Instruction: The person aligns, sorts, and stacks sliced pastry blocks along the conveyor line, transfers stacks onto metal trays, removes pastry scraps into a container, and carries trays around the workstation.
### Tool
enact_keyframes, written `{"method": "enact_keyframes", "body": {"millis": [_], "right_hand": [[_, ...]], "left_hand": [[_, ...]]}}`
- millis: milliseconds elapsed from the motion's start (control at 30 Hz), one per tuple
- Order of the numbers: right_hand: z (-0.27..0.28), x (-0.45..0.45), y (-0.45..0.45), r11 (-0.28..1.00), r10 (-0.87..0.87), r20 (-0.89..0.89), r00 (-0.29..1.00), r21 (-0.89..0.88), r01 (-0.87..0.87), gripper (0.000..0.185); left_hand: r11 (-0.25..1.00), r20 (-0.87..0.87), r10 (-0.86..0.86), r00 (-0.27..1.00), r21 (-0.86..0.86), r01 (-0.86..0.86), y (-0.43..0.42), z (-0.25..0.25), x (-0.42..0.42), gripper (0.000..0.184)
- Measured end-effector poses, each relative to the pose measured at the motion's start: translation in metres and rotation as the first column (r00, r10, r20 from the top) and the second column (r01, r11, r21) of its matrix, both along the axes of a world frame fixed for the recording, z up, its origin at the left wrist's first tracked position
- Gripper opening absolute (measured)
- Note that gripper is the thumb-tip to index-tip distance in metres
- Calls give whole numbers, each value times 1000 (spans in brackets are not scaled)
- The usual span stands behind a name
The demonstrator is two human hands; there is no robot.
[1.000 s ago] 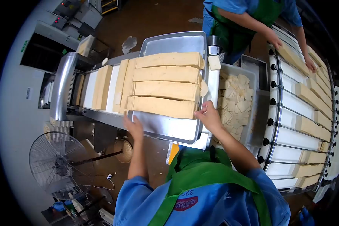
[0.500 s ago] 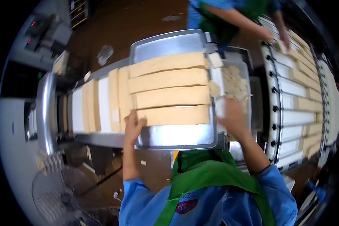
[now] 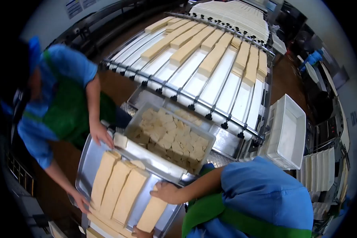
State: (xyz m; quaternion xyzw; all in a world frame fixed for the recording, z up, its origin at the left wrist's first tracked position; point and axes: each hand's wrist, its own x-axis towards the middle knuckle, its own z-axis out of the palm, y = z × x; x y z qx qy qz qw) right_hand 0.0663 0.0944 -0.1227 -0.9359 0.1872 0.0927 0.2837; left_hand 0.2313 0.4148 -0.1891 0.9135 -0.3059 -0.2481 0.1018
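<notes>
A pale dough strip (image 3: 152, 213) lies on a shallow metal tray (image 3: 173, 213) at the lower centre. My right hand (image 3: 166, 193) grips its upper end, fingers curled over it. My left hand (image 3: 142, 233) is at its lower end, partly cut off by the frame edge, with fingers against the strip. Beside it on the tray lie several more dough strips (image 3: 130, 193), side by side with narrow gaps. Across the tray, a co-worker's hand (image 3: 101, 134) rests near the tray's upper edge, and that person's other hand (image 3: 81, 203) touches the far strips' lower ends.
A bin of dough scraps (image 3: 174, 137) stands past the tray, with a white bar (image 3: 150, 158) along its near side. Beyond runs a wide conveyor (image 3: 202, 85) with rods and long dough strips (image 3: 216, 55). Stacked white crates (image 3: 285, 131) stand at right. The co-worker (image 3: 71, 87) stands at left.
The view has swung right toward the conveyor. My right hand has come from beside the scrap bin onto the near strip's end. The co-worker's hands have moved from the conveyor to the tray.
</notes>
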Motion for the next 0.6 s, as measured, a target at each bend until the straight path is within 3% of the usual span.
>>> {"method": "enact_keyframes", "body": {"millis": [33, 67, 100, 133, 233, 267, 300, 333, 400, 467, 500, 533, 600], "right_hand": [[-9, 5, -6, 1000, 23, 37, 999, -7, -22, 40], [-5, 0, -14, 1000, -4, 52, 999, -19, 5, 40], [6, -9, -18, 990, 18, 162, 987, -141, 5, 36], [21, -19, -26, 963, 53, 260, 964, -267, 19, 33], [83, -59, -84, 949, 67, 424, 903, -307, 74, 30], [100, -76, -114, 936, 64, 412, 909, -341, 88, 45], [110, -98, -153, 966, 68, 432, 899, -253, 48, 58], [121, -120, -192, 986, 74, 452, 889, -164, 2, 74], [150, -160, -260, 987, -129, 279, 952, -52, 149, 97], [130, -195, -323, 917, -393, 277, 877, 47, 396, 96], [114, -211, -356, 865, -480, 338, 810, 31, 500, 95], [99, -225, -387, 802, -556, 398, 730, 25, 597, 94], [91, -254, -449, 685, -699, 366, 615, 95, 722, 87]], "left_hand": [[990, 10, 48, 999, -132, -46, 3, -16, 4, 84], [972, 83, 72, 994, -231, -51, -10, -18, 2, 83], [963, 170, 95, 981, -267, -47, -38, -9, -8, 81], [959, 250, 115, 961, -282, -41, -67, 3, -21, 79], [969, 457, 100, 884, -245, 17, -158, 66, -67, 74], [980, 526, 69, 847, -194, 40, -186, 88, -86, 72], [992, 605, 4, 797, -100, 71, -215, 109, -103, 70], [992, 691, -127, 711, 83, 96, -242, 127, -122, 69], [866, 715, -465, 522, 489, 102, -303, 154, -158, 66], [905, 565, -362, 741, 403, 135, -384, 157, -189, 55], [991, 437, -65, 897, -79, 110, -423, 167, -213, 59], [854, 154, 137, 979, -519, -38, -456, 173, -233, 77], [841, 172, 33, 985, -537, 65, -511, 156, -255, 79]]}}
